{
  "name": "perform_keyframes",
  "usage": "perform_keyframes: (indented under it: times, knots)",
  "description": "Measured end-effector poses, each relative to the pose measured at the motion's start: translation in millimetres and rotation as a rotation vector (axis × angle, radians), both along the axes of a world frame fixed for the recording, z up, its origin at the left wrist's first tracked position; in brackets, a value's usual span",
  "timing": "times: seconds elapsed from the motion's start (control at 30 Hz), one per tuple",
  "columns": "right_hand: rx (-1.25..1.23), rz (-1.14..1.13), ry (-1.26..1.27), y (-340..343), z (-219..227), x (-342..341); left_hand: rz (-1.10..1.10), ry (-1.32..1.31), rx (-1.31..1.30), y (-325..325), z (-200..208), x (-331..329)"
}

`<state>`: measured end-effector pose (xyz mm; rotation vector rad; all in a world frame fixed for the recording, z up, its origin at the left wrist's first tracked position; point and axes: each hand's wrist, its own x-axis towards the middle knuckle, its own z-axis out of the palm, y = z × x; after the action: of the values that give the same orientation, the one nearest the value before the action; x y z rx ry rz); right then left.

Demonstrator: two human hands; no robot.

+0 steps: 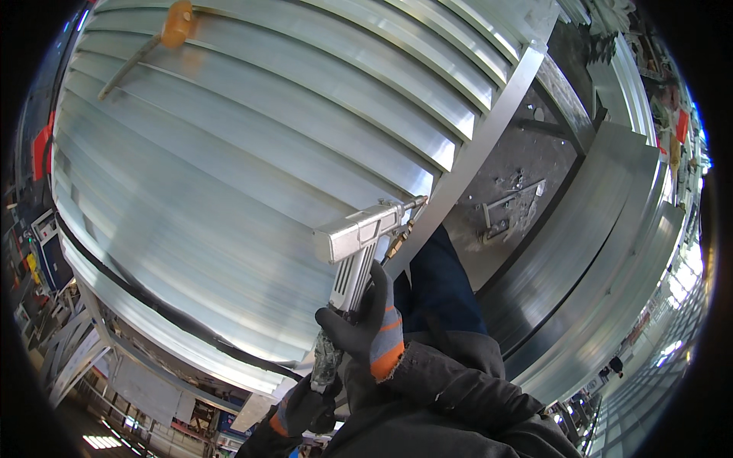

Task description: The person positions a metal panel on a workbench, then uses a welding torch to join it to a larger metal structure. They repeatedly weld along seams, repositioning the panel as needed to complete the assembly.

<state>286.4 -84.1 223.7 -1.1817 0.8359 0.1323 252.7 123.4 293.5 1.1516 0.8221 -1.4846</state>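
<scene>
A silver, T-shaped hand tool [365,233] with a ribbed grip and a narrow metal tip stands over the near right corner of a slatted metal panel [229,191]. Its tip points right, at the panel's edge bar [477,156]; whether they touch I cannot tell. My right hand [366,324], in a dark glove with orange and grey bands, is closed round the grip. Below it, my left hand [309,406], gloved likewise, wraps the tool's lower end, which looks wrapped or scuffed. Its fingers are partly hidden. A brass-coloured fitting [397,243] sits beneath the tip.
An orange-headed mallet [177,24] lies on the panel's far left. A black hose [175,324] runs along the panel's near left edge toward my left hand. Wide metal profiles [580,252] lie at right. Metal scraps [511,202] litter the floor between.
</scene>
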Motion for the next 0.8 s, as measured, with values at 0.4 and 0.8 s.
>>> perform_keyframes:
  times: [0.4,0.8]
  knots:
    - [-0.068,-0.009,0.091,-27,-8,21,-0.507,-0.252,-0.046,-24,-26,8]
    - [-0.058,0.037,0.125,-42,-12,29,-0.378,-0.367,-0.040,-36,-20,19]
